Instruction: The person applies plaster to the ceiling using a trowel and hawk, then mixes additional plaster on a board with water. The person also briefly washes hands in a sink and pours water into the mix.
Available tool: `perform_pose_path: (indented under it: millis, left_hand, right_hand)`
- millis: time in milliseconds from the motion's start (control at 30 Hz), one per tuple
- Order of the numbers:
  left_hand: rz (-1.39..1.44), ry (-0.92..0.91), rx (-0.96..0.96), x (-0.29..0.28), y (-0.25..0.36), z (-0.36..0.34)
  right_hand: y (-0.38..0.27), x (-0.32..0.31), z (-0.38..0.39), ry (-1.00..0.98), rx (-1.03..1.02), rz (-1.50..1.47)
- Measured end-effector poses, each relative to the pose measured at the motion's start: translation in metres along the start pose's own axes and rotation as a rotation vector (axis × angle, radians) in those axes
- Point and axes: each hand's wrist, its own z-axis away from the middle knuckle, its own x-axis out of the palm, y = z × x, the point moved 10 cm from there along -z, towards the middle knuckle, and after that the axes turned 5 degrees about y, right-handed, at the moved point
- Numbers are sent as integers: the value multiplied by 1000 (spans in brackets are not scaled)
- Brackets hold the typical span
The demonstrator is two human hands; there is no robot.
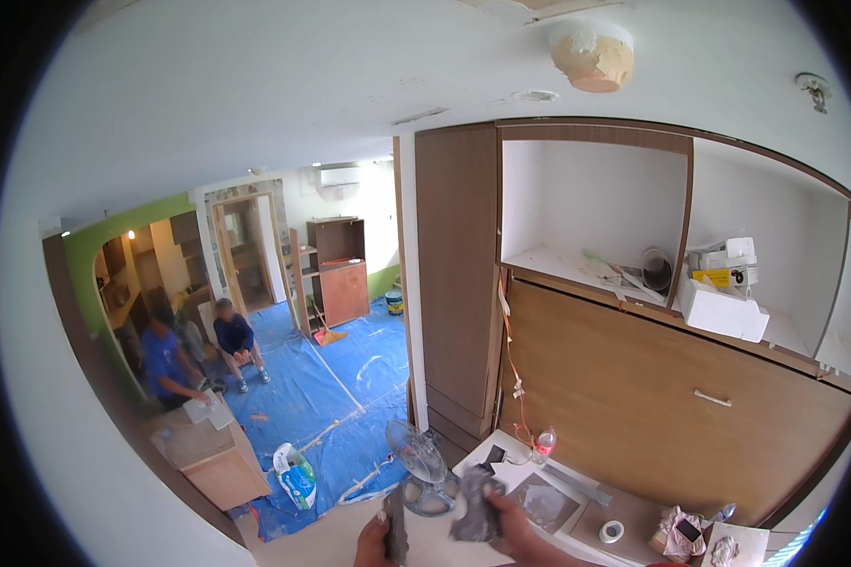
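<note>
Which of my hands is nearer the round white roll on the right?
Right. Your right hand is left of the round white roll, not touching it; your left hand is farther left.

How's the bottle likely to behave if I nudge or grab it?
The bottle would probably tip if pushed high, since it stands upright, taller than wide. Its round body might then roll. The clear wall looks like plastic, so it may give when squeezed; I can't tell how full it is.

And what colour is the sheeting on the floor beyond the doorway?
The sheeting is blue, seen best in the head view.
</note>
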Motion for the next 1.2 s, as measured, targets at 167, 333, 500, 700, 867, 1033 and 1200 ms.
perform_pose_path:
  millis: [167, 333, 500, 700, 867, 1033, 1200]
  left_hand:
    - [-143, -138, -253, 30, -20, -16]
    - [-259, 185, -96, -17, -10, -16]
    - [-84, 341, 265, 1, 55, 9]
    - [-158, 319, 559, 82, 100, 29]
    - [-431, 293, 712, 113, 109, 38]
    - [-615, 361, 682, 115, 107, 21]
    - [-249, 428, 735, 112, 116, 8]
  right_hand:
    - [23, 9, -10, -3, 71, -105]
    - [-84, -18, -10, -70, -384, -166]
    - [-109, 27, -28, -26, -449, -165]
    - [-121, 88, -14, -62, -670, -119]
    - [-105, 89, -3, 94, -677, -144]
    - [-100, 86, -12, 52, -759, -10]
    - [-80, 129, 6, -177, -583, 1088]
